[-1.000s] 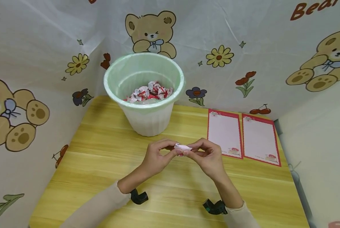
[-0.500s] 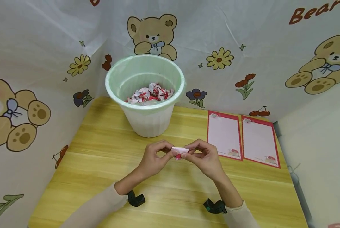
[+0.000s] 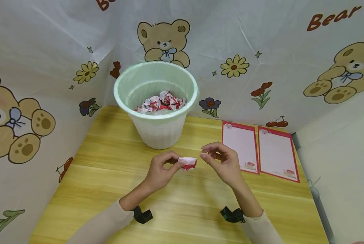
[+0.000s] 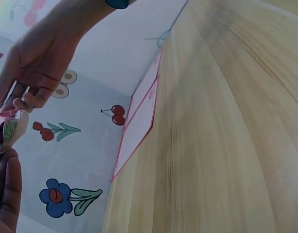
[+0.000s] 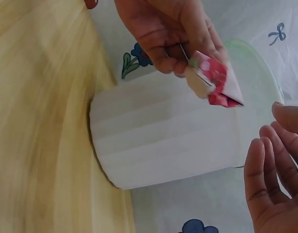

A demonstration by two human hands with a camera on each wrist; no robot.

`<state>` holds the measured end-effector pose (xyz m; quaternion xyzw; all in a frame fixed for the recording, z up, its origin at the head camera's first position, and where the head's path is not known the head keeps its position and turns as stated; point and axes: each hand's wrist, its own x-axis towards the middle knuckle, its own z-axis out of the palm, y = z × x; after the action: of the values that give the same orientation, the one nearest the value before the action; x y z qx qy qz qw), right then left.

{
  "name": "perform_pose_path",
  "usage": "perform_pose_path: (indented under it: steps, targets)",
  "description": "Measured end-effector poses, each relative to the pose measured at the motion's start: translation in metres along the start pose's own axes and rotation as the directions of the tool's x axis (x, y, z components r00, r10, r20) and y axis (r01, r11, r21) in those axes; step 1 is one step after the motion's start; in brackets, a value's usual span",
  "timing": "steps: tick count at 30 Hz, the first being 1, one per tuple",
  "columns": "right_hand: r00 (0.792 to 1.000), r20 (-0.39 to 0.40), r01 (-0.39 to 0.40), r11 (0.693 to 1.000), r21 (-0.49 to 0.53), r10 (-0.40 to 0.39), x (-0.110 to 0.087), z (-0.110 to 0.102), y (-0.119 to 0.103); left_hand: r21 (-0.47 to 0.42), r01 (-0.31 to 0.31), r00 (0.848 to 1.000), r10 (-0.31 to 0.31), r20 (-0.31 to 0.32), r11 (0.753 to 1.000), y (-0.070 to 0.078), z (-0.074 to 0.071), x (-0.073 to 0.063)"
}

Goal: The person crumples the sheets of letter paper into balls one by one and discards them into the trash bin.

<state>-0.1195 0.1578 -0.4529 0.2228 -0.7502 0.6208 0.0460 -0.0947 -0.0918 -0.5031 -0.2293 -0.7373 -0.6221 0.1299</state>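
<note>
A small folded piece of paper [image 3: 188, 163], white on top with red below, is pinched between the thumb and fingers of my left hand [image 3: 158, 171]. In the right wrist view, the crumpled red and white face of this paper [image 5: 217, 80] shows beneath the left fingers. Just to its right, my right hand [image 3: 226, 166] is held in the air, apart from the paper, its fingers bent a little and nothing between them. Both hands are above the wooden table [image 3: 182, 210].
Behind the hands stands a pale green and white bucket [image 3: 160, 132] with several crumpled red and white papers [image 3: 165, 101] inside. Two red-bordered sheets, a left one [image 3: 239, 142] and a right one [image 3: 277, 154], lie at the right. A bear-print cloth [image 3: 212, 30] hangs behind.
Both hands first held the paper together and folded it. The right hand has now let go and moved slightly right, while the left has shifted a little left with the paper.
</note>
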Motion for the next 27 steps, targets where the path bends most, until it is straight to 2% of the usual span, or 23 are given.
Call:
perform_pose_path:
  steps: [9,16,27]
  targets:
    - [0.998,-0.036,0.056,0.997,-0.048,-0.058,0.026,-0.013,-0.007,-0.145,0.119,0.992,-0.124,-0.03,0.982,-0.004,-0.006,-0.004]
    - [0.996,-0.061,0.069,0.996,-0.05,-0.072,0.053,-0.011,-0.013,-0.144,0.123,0.991,-0.128,-0.028,0.982,-0.009,-0.01,-0.009]
    - [0.997,-0.045,0.061,0.998,-0.004,-0.061,0.114,-0.002,-0.029,-0.143,0.128,0.991,-0.133,-0.029,0.981,-0.009,-0.011,-0.011]
